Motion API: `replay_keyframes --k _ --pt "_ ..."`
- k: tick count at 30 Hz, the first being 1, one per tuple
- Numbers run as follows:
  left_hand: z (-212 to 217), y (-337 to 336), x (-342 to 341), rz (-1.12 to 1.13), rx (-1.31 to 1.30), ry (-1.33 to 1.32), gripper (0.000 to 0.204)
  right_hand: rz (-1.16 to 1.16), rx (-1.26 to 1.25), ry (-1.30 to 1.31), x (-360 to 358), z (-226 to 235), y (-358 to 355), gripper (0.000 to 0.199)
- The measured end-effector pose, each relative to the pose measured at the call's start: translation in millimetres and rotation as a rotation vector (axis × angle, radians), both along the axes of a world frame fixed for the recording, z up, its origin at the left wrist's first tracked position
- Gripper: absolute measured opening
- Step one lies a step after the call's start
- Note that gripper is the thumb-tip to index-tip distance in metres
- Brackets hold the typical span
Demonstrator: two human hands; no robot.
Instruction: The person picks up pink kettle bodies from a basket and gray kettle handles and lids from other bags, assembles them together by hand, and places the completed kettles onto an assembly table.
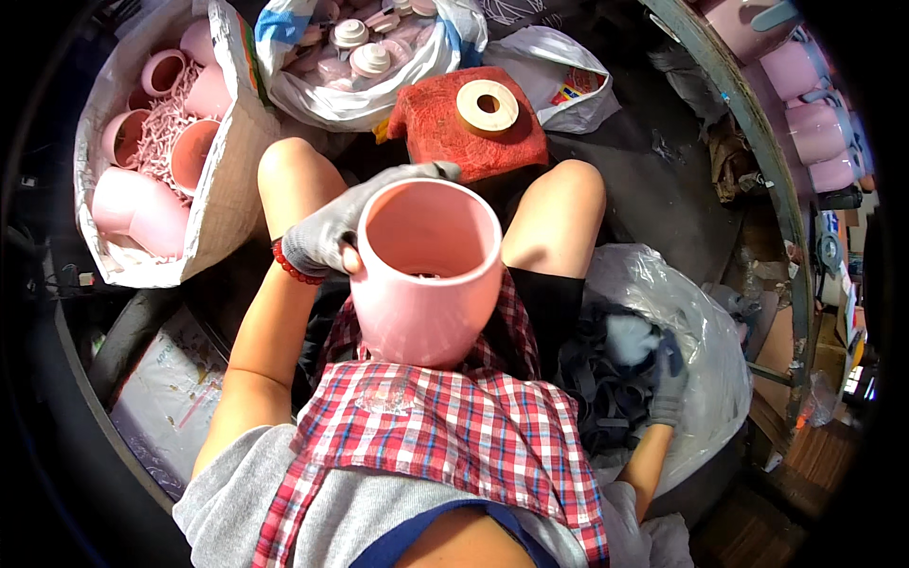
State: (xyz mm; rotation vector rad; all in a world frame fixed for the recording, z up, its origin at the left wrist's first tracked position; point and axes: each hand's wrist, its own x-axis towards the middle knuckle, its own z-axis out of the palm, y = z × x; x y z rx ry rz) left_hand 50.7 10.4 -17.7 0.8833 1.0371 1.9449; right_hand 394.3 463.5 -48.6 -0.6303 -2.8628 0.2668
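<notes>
A pink, round, wide-mouthed plastic pot (426,317) stands upright over my lap, its open top facing up. My left hand (331,222), in a grey glove with a bare fingertip showing, grips the pot by its far left rim. To the right, my right hand (668,383), also gloved, reaches into a clear plastic bag (715,398) of dark fabric straps (606,379). Its fingers are among the straps, and whether they hold one is not clear. A pale, whitish piece (632,339) lies on the straps next to that hand.
Ahead of my knees, a red covered block (464,123) carries a tan tape roll (488,106). A white sack (222,208) at left holds pink pots and shreds; another sack (327,109) holds pink parts with white caps. Pink pots with blue-grey straps (819,131) line the right, beyond a metal rim (791,204).
</notes>
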Motion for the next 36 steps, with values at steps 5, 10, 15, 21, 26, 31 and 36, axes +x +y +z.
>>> replay_keyframes --k 5,10,15,21,26,31,36 --pt "1.2 5.0 13.4 -0.101 0.081 -0.055 0.122 -0.212 -0.838 0.629 -111.7 109.8 -81.3 0.037" --pt "6.4 -17.7 19.9 0.013 -0.041 0.123 0.125 0.256 -1.139 0.794 -211.7 126.1 -160.1 0.051" --pt "0.0 -39.5 46.6 0.224 -0.119 0.073 0.128 0.564 -1.513 0.247 -241.9 143.4 -227.6 0.046" --pt "-1.8 -47.2 56.4 0.246 -0.128 -0.017 0.126 0.413 -1.42 0.149 -238.1 143.1 -265.3 0.05" --pt "-1.4 -44.7 56.5 0.217 -0.139 -0.062 0.124 0.522 -1.505 0.193 -232.9 120.0 -254.2 0.049" --pt "-9.9 -41.4 55.7 0.208 -0.114 -0.051 0.124 0.39 -1.411 0.116 -234.6 121.8 -255.2 0.05" --pt "-17.3 -40.3 51.9 0.187 -0.177 0.012 0.127 0.467 -1.504 0.035 -236.8 108.2 -244.0 0.054"
